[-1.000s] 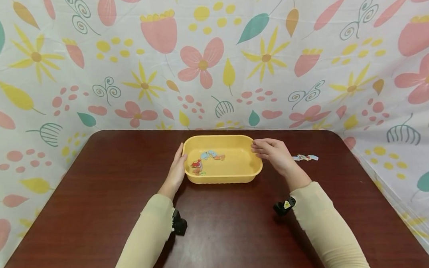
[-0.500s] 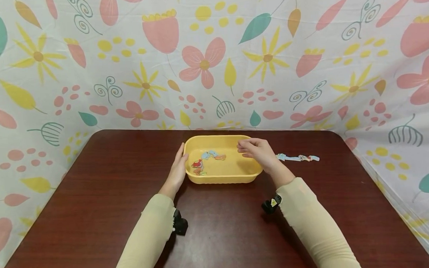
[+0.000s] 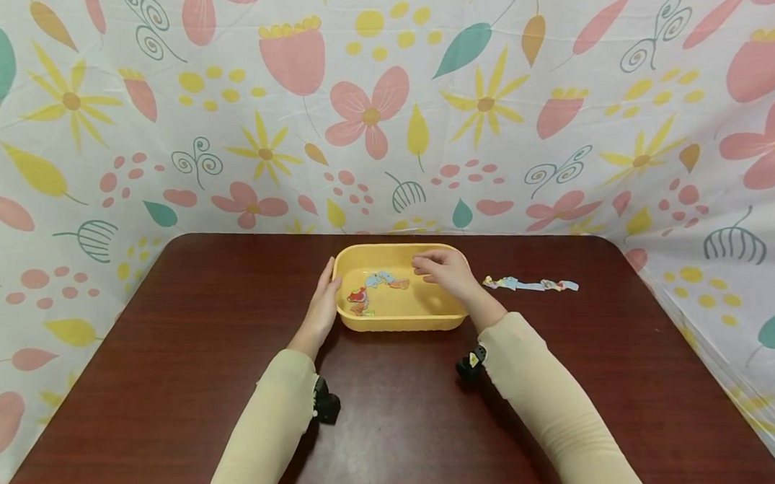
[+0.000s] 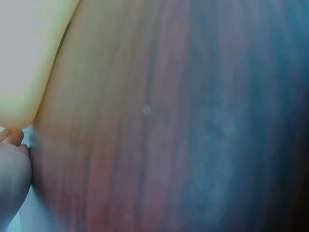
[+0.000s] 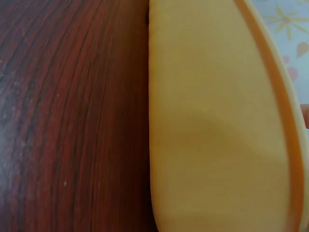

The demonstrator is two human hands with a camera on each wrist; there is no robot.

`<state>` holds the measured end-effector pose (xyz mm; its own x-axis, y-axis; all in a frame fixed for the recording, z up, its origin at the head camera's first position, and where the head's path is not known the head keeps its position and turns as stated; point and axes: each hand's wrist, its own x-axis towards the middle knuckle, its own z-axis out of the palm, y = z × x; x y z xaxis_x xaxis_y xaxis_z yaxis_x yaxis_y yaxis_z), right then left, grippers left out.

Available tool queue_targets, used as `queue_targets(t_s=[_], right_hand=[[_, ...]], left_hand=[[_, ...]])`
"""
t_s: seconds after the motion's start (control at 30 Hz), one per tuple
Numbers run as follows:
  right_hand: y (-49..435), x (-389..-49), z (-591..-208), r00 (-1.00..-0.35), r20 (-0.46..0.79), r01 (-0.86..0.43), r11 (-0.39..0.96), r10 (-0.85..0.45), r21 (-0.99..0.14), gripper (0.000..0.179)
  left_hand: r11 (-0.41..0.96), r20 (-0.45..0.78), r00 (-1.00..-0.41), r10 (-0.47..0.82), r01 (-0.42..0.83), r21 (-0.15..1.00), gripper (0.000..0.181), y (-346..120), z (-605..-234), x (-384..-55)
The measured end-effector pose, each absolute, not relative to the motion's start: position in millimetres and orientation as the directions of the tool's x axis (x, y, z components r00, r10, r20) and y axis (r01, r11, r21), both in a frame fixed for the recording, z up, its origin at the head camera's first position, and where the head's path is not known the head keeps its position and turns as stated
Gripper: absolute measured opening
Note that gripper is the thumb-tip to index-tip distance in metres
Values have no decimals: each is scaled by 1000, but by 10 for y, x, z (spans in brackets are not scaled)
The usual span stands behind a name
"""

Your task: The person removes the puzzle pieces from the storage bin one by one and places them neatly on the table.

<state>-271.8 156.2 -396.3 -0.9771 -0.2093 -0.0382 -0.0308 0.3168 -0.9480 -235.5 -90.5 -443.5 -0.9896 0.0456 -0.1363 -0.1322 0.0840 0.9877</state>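
A yellow plastic tray (image 3: 407, 323) with raised walls stands on the table. Several flat, colourful cut-out pieces, which look like puzzle pieces, lie inside it: a blue one (image 3: 379, 279) and an orange one (image 3: 399, 283) towards the middle, a red one (image 3: 357, 295) near the left wall. My left hand (image 3: 321, 299) holds the tray's left side, thumb at the rim and fingers along the outside. Over the tray's right half hovers my right hand (image 3: 447, 272), fingers loosely extended leftward, with nothing visible in them. The right wrist view shows mostly the tray's outer wall (image 5: 217, 106).
Right of the tray, a row of similar pieces (image 3: 531, 285) lies on the dark brown table (image 3: 395, 415). A flower-printed cloth (image 3: 372, 185) hangs right behind the table's back edge.
My right hand has moved left from the tray's right rim to above its inside, uncovering more of the row of pieces on the table. The left hand has stayed on the tray.
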Motion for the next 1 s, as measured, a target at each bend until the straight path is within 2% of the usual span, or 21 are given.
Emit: queue_targets(t_s=[0.53, 0.77, 1.0], right_hand=[[1425, -2847, -4143, -979, -29, -88, 549, -201, -831, 35], [1392, -2886, -4206, -982, -20, -112, 669, -186, -735, 35], [1362, -2867, -4193, -976, -81, -107, 773, -201, -626, 42]], left_hand=[[93, -130, -990, 47, -125, 988, 51, -898, -4495, -2390], [110, -145, -989, 33, -141, 984, 51, -917, -4494, -2398], [115, -142, -989, 36, -137, 984, 51, -919, -4490, -2396]])
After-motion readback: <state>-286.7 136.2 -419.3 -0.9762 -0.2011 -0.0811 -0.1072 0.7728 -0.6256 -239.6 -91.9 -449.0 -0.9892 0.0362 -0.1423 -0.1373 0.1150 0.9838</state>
